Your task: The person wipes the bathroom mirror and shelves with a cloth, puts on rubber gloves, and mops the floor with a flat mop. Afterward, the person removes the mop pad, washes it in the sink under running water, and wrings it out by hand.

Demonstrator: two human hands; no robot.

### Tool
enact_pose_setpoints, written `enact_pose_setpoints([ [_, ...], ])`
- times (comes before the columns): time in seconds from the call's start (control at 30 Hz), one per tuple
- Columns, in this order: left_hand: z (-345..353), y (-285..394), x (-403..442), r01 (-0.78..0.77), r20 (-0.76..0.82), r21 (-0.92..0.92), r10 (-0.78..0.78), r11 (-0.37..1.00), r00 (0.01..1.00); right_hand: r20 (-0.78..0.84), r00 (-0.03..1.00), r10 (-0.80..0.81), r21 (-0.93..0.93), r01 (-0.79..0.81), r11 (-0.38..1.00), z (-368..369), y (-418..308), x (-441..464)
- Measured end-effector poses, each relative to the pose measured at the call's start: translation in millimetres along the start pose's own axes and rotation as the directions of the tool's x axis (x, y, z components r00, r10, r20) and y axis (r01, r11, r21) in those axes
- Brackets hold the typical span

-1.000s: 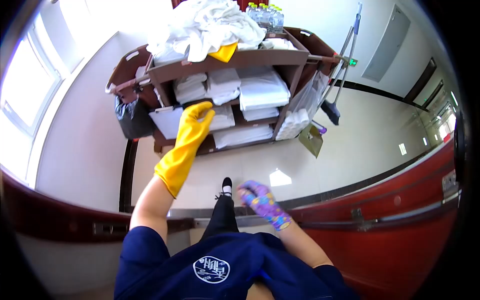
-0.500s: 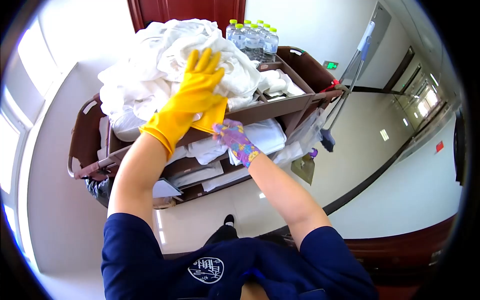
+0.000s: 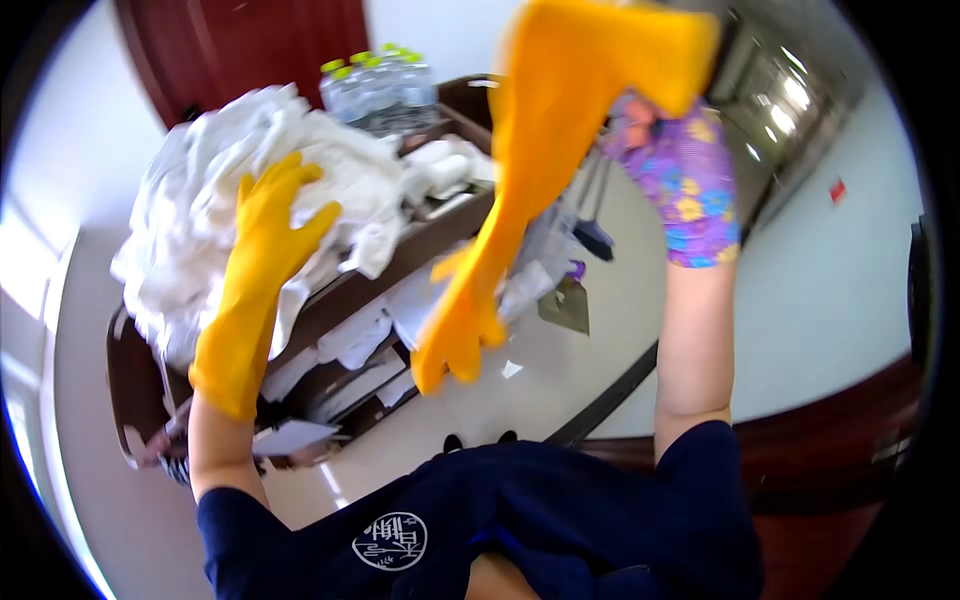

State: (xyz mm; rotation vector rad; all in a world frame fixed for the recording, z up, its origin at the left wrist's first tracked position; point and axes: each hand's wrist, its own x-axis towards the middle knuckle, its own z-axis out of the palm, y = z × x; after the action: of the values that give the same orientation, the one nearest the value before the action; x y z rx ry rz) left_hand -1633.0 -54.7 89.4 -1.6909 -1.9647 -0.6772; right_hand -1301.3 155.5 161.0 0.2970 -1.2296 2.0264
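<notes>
My left hand (image 3: pixel 275 225) wears a long yellow rubber glove, its fingers spread and empty. It is over or against a heap of white linen (image 3: pixel 215 150) on the cart; whether they touch I cannot tell. My right hand (image 3: pixel 685 175), in a purple flowered glove, is raised at the upper right and closed on the cuff end of another yellow rubber glove (image 3: pixel 545 120). That glove hangs down to the left, slightly blurred, its limp fingers low in front of the cart. My right fingertips are partly hidden by the cuff.
The brown housekeeping cart (image 3: pixel 350 285) carries several water bottles (image 3: pixel 375 90), small white items in compartments (image 3: pixel 440 165) and folded white cloths on its shelves. A mop or broom head (image 3: pixel 593 240) and an olive bag (image 3: pixel 567 305) are beyond its right end. A red door (image 3: pixel 250 50) stands behind.
My right hand has risen to the right, lifting the loose yellow glove off the cart area. My left hand has moved left and down, fingers still spread. The view has shifted right.
</notes>
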Motion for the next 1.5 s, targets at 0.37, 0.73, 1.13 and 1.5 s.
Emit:
enact_pose_setpoints([
  [0.37, 77.5, 293.8, 38.9, 0.612, 0.698, -0.716, 0.326, 0.336, 0.638, -0.779, 0.624, 0.058, -0.15, -0.275, 0.95, -54.3, 16.9, -177.7],
  [0.73, 158.6, 378.8, 92.1, 0.488, 0.687, -0.724, 0.567, 0.487, 0.454, -0.792, 0.606, -0.076, -0.412, -0.439, 0.799, -109.4, -68.8, -270.1],
  [1.13, 172.0, 430.1, 67.1, 0.107, 0.442, -0.869, 0.659, 0.484, 0.608, -0.083, 0.843, -0.532, -0.872, -0.319, -0.37, -45.5, -38.9, -271.7],
  [1.5, 175.4, 433.9, -21.3, -0.515, -0.087, -0.85, 0.934, 0.111, 0.346, -0.751, 0.566, -0.339, -0.659, -0.674, 0.334, -128.3, 89.1, -371.1],
])
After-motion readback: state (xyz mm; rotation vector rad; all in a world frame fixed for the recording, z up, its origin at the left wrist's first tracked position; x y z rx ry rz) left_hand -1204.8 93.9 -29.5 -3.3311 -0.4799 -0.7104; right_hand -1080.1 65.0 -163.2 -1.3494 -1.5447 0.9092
